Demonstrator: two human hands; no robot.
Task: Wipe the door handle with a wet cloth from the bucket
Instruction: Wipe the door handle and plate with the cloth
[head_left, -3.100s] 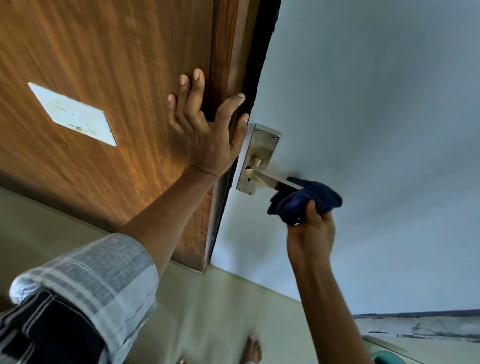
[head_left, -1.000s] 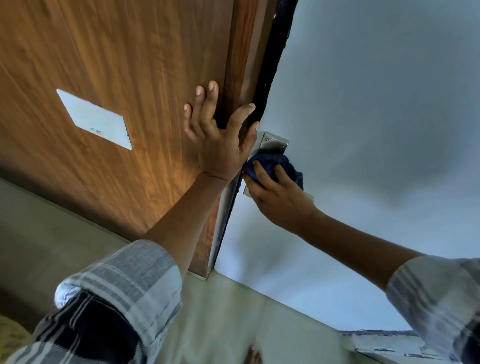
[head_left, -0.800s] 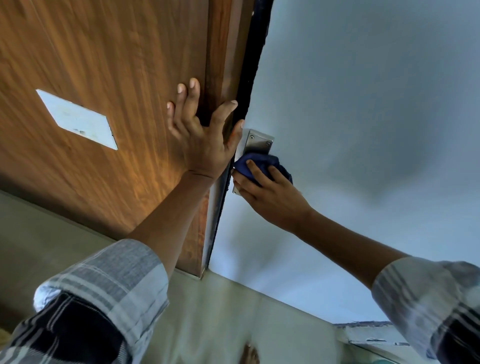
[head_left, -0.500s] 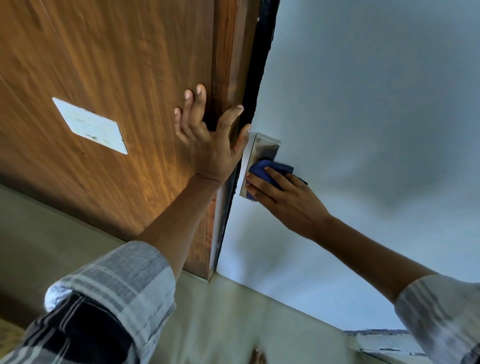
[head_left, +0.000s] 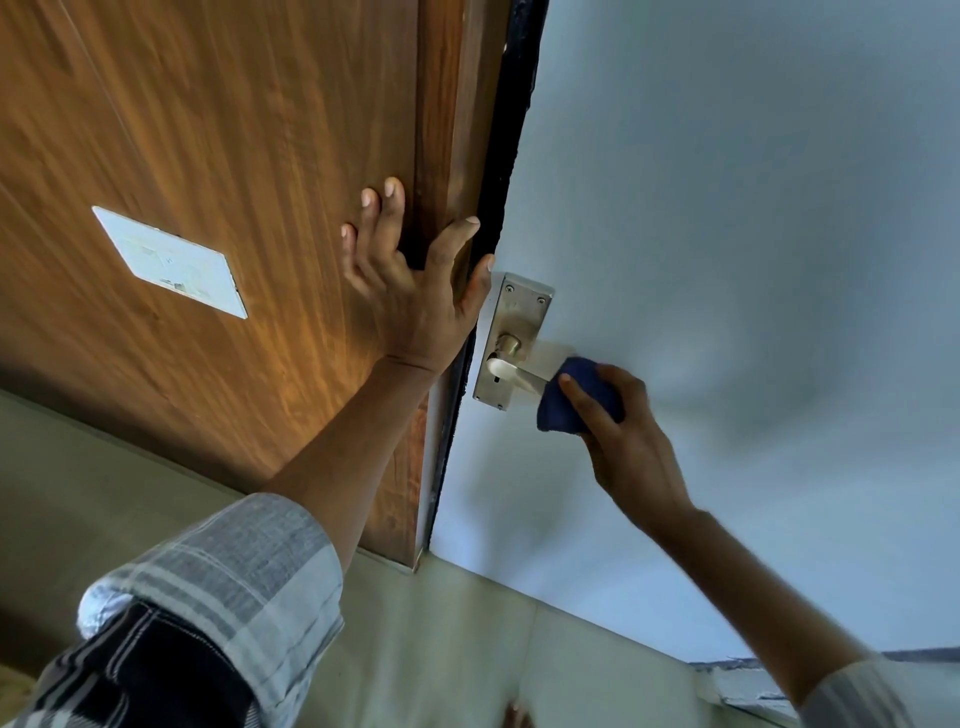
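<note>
The door (head_left: 234, 130) is steadied by the flat, spread left hand (head_left: 410, 296) while the cloth (head_left: 563, 397), clenched in the right hand (head_left: 623, 441), is wrapped around the handle (head_left: 517, 375) for wiping.

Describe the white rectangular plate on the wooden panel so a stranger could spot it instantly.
Start at the brown wood-grain panel filling the left side, left of the pale grey door. On its face, left of the spread left hand, sits the white rectangular plate. It is flat, white and without a lever, unlike the silver metal handle plate on the grey door.
</note>
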